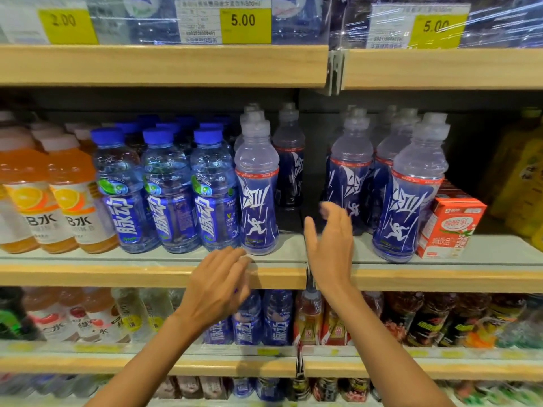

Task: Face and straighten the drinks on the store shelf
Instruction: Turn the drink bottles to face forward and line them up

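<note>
In the view from my head, both my hands are raised to the middle shelf point(117, 274), and both hold nothing. My left hand point(219, 284) lies with loosely bent fingers on the wooden front edge of this shelf. Its fingertips are just below the front sport bottle point(258, 195), which stands upright at the edge with its blue label toward me. My right hand point(332, 245) is open, the fingers spread and a little curved, in front of a second sport bottle point(349, 171). The fingertips are blurred, so I cannot tell if they touch it. Between these two, a third sport bottle point(289, 160) stands further back on the shelf. To the right, a fourth sport bottle point(411, 201) stands at the front, just beside a red and white carton point(449, 227). Left of the front sport bottle stand the blue-capped bottles point(167, 189) in rows, and then the orange drinks point(70, 195). On the upper shelf there are yellow price tags point(245, 22).
</note>
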Available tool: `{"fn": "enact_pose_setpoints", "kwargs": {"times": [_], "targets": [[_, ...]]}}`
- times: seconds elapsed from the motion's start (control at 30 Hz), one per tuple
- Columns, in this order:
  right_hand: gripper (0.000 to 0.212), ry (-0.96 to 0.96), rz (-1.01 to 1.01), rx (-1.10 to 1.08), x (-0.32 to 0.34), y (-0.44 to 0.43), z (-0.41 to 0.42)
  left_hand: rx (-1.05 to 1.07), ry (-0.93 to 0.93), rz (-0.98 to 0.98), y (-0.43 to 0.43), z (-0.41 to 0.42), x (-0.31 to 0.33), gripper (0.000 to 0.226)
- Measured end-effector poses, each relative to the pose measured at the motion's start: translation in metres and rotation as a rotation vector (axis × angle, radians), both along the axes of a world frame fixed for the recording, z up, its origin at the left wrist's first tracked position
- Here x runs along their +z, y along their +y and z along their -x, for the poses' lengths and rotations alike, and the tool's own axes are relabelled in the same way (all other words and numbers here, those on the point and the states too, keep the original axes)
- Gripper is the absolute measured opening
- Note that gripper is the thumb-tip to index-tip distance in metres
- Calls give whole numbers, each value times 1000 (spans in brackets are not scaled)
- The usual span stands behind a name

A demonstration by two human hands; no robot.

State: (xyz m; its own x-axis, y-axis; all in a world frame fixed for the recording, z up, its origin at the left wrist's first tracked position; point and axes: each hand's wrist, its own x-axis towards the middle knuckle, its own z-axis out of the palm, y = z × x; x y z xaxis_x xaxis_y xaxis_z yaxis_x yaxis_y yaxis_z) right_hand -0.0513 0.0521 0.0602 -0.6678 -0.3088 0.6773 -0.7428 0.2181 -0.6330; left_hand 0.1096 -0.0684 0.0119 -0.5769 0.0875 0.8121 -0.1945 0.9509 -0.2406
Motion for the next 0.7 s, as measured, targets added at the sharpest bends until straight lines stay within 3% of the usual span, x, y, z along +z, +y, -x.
{"fn": "enact_pose_setpoints", "kwargs": {"times": [0.1,0.17,0.3,0.5,0.7], "targets": [[41,-286,-16,363,4,-20,-17,52,-71,24,-15,-7,-1,34],[49,-385,-48,447,7,-33,-24,61,-106,64,-20,-6,-5,42],[57,-430,-49,450,11,-53,-27,69,-130,98,-28,-4,-12,51],[48,-424,-12,516,17,-56,-19,80,-131,93,-25,-6,-8,50],[39,-454,24,580,23,-24,-11,93,-200,-32,-9,-9,5,35]]}}
